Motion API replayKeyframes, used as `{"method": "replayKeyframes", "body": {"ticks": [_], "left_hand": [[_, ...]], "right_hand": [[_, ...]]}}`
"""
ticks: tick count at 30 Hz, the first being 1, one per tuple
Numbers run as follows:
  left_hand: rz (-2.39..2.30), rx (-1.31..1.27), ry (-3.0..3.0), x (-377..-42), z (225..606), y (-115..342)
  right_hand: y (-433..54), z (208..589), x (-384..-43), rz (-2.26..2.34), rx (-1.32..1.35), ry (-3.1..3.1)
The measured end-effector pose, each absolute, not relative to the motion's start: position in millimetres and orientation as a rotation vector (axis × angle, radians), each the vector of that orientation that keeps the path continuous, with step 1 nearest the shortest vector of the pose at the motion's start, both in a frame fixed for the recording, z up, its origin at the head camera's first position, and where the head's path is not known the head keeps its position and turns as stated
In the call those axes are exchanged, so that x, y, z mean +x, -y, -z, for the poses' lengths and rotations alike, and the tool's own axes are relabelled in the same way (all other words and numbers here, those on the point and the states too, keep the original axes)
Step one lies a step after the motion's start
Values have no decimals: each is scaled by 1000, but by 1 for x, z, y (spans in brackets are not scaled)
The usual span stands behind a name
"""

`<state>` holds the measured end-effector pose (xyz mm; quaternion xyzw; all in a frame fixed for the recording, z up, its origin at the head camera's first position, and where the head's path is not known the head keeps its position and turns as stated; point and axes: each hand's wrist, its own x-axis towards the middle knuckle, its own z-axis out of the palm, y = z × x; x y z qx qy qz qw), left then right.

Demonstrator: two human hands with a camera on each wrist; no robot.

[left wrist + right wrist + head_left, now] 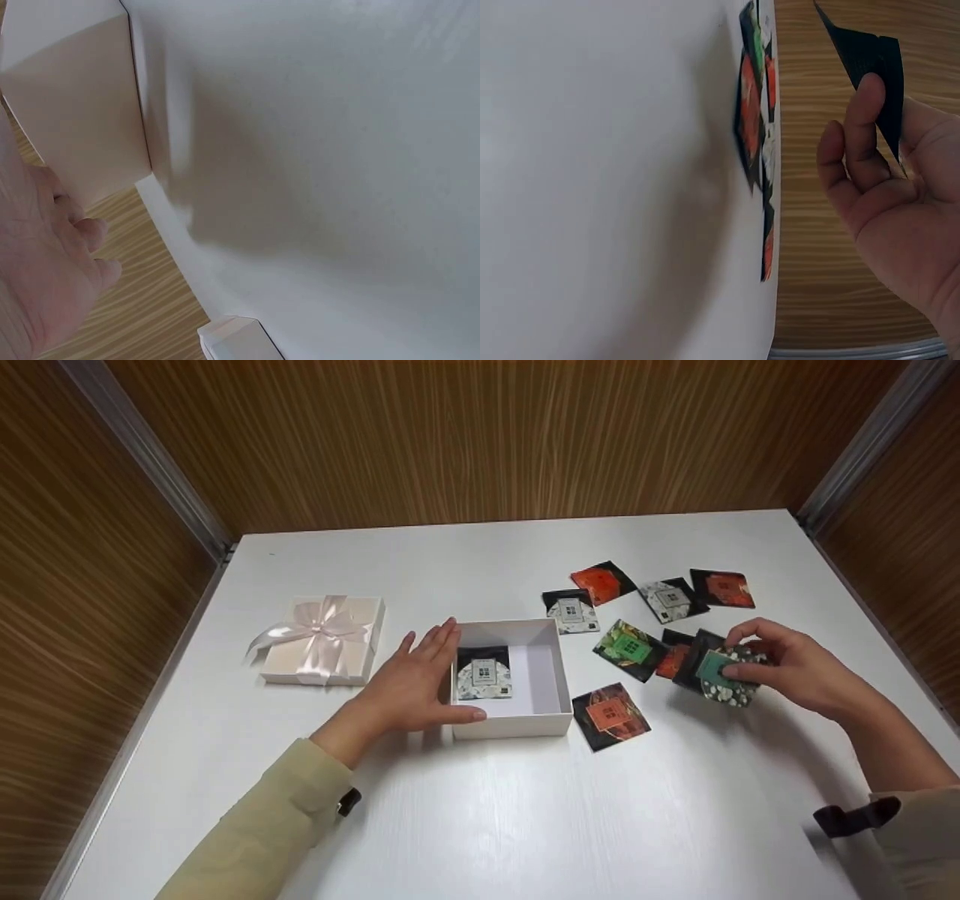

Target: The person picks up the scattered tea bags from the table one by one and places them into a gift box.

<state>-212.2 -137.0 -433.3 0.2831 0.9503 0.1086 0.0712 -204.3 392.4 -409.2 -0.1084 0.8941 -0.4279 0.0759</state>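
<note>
My left hand (409, 686) rests against the left side of an open white box (551, 725), its fingers fairly straight along the wall and its thumb at the front rim. Inside the box, on the left, lies a flat square packet (484, 673), black above and white-flowered below. In the left wrist view the fingers show beside the box wall (82, 112). Over on the right, my right hand (791, 664) pinches a black floral packet (709, 666) with a teal label, tilted above the table. Its dark back (874, 60) faces the right wrist view.
Several packets lie right of the box, among them a green one (630, 651), an orange-labelled one (611, 716) near the box's front corner, and a red one (721, 587) farther back. A pale box lid (281, 666) with a ribbon bow stands at the left. Wood-grain panels (495, 435) border the white table.
</note>
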Motion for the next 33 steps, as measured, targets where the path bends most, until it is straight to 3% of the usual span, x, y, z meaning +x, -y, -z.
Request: {"method": "replayKeyframes", "body": {"ticks": [21,33], "left_hand": [[-316,824,-2856,-213,434,136],[-312,833,-2859,-213,433,137]], "right_hand": [[-291,363,-209,1456,-570,-2614],[-227,362,-217,1452,-622,-2547]]}}
